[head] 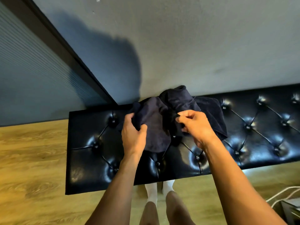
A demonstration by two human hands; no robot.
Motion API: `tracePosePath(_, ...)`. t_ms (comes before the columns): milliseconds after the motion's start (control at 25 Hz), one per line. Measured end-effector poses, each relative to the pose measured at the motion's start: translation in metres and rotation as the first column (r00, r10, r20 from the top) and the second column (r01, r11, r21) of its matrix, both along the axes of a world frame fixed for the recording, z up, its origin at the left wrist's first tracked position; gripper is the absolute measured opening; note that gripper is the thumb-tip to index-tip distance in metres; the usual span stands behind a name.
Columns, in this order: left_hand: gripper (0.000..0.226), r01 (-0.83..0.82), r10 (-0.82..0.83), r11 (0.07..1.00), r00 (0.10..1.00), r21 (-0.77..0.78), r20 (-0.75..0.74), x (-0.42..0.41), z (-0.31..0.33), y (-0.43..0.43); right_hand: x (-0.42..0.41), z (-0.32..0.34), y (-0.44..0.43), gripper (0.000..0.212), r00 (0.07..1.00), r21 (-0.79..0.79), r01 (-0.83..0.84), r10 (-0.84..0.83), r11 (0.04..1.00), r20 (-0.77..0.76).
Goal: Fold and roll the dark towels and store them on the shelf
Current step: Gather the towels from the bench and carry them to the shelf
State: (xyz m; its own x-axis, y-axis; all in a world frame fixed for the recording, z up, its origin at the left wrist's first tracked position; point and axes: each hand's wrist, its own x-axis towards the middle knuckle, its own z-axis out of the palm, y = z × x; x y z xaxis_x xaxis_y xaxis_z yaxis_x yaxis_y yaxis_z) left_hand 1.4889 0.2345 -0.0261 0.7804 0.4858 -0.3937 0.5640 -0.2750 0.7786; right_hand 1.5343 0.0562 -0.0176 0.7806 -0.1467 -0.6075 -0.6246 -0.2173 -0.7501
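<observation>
Fingers (142,127) pinch towel (154,120) edge

Counter (259,135): black, tufted and glossy, standing on the wooden floor (32,159), its far edge running against the wall.
Dark towels (209,114): lying crumpled at the counter's far edge, touching the wall.

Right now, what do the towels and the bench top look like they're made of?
Dark towels: soft matte fabric, probably terry cotton; they crumple and drape without shine. Bench top: glossy black leather or faux leather, button-tufted, with bright highlights around each button; which of the two cannot be told.
</observation>
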Motion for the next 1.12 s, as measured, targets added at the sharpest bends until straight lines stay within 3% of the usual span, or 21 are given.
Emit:
tracePosePath(80, 0.04, -0.138, 0.144, 0.989, 0.98, -0.059, 0.136, 0.009, 0.021, 0.007, 0.002, 0.04, 0.014, 0.019, 0.987, 0.239, 0.036, -0.072, 0.97, 0.143)
tracePosePath(160, 0.037, -0.111, 0.124, 0.991, 0.967, -0.069, 0.222, 0.017, 0.041, 0.012, 0.003, 0.058, 0.036, 0.018, 0.96, 0.207, -0.091, 0.031, 0.974, 0.277)
tracePosePath(240, 0.038, 0.019, 0.0, 0.997, 0.969, -0.074, 0.249, 0.019, 0.052, 0.014, 0.003, 0.055, 0.065, 0.018, 0.925, 0.096, -0.205, 0.16, 0.974, 0.344)
tracePosePath(320, 0.044, 0.118, -0.085, 0.982, 0.973, -0.151, 0.213, 0.014, 0.049, 0.018, 0.001, 0.046, 0.088, 0.017, 0.937, 0.14, -0.21, 0.158, 0.968, 0.312)
tracePosePath(400, 0.063, 0.204, -0.182, 0.962, 0.975, -0.182, 0.127, 0.006, 0.039, 0.023, 0.0, 0.035, 0.098, 0.019, 0.977, 0.313, -0.142, 0.083, 0.939, 0.195)
tracePosePath(480, 0.083, 0.311, -0.311, 0.95, 0.95, -0.038, 0.018, 0.0, 0.029, 0.022, -0.002, 0.025, 0.097, 0.019, 0.991, 0.413, -0.131, 0.103, 0.901, 0.091)
tracePosePath(560, 0.083, 0.311, -0.306, 0.936, 0.95, 0.166, -0.059, 0.002, 0.021, 0.018, -0.002, 0.018, 0.093, 0.019, 0.983, 0.481, -0.181, 0.179, 0.858, 0.052)
tracePosePath(680, 0.069, 0.27, -0.261, 0.944, 0.963, 0.188, -0.068, 0.012, 0.009, 0.01, 0.011, -0.005, 0.077, 0.018, 0.997, 0.543, -0.053, 0.071, 0.838, -0.013)
tracePosePath(720, 0.065, 0.26, -0.25, 0.949, 0.965, 0.179, -0.078, 0.016, 0.004, 0.006, 0.017, -0.02, 0.068, 0.019, 0.999, 0.47, 0.034, -0.022, 0.882, -0.032)
tracePosePath(760, 0.062, 0.243, -0.231, 0.954, 0.969, 0.174, -0.09, 0.02, 0.0, 0.003, 0.024, -0.039, 0.056, 0.021, 0.997, 0.289, 0.071, -0.08, 0.955, 0.021)
tracePosePath(800, 0.059, 0.221, -0.206, 0.96, 0.973, 0.172, -0.1, 0.024, -0.002, 0.0, 0.031, -0.058, 0.041, 0.018, 0.993, 0.009, 0.044, -0.045, 0.999, 0.109)
tracePosePath(840, 0.057, 0.198, -0.181, 0.965, 0.977, 0.172, -0.108, 0.028, -0.005, -0.002, 0.037, -0.076, 0.025, 0.019, 0.985, -0.308, -0.075, 0.119, 0.949, 0.127)
tracePosePath(880, 0.056, 0.183, -0.165, 0.967, 0.98, 0.177, -0.114, 0.031, -0.008, -0.003, 0.039, -0.091, 0.009, 0.026, 0.932, -0.589, -0.293, 0.361, 0.753, -0.002)
tracePosePath(920, 0.055, 0.174, -0.155, 0.967, 0.981, 0.187, -0.114, 0.034, -0.012, -0.003, 0.041, -0.106, -0.005, 0.037, 0.806, -0.748, -0.494, 0.556, 0.443, -0.203)
tracePosePath(960, 0.053, 0.171, -0.151, 0.965, 0.982, 0.198, -0.111, 0.036, -0.015, -0.001, 0.043, -0.12, -0.02, 0.046, 0.664, -0.794, -0.588, 0.651, 0.151, -0.368)
tracePosePath(1000, 0.053, 0.17, -0.15, 0.963, 0.983, 0.21, -0.109, 0.036, -0.018, 0.0, 0.045, -0.126, -0.032, 0.051, 0.572, -0.806, -0.591, 0.691, -0.026, -0.442)
tracePosePath(1040, 0.053, 0.167, -0.146, 0.961, 0.983, 0.222, -0.109, 0.037, -0.021, 0.0, 0.051, -0.133, -0.04, 0.052, 0.538, -0.814, -0.573, 0.705, -0.095, -0.461)
tracePosePath(1120, 0.054, 0.165, -0.142, 0.957, 0.983, 0.239, -0.112, 0.036, -0.026, 0.0, 0.06, -0.136, -0.049, 0.05, 0.526, -0.829, -0.549, 0.727, -0.106, -0.442)
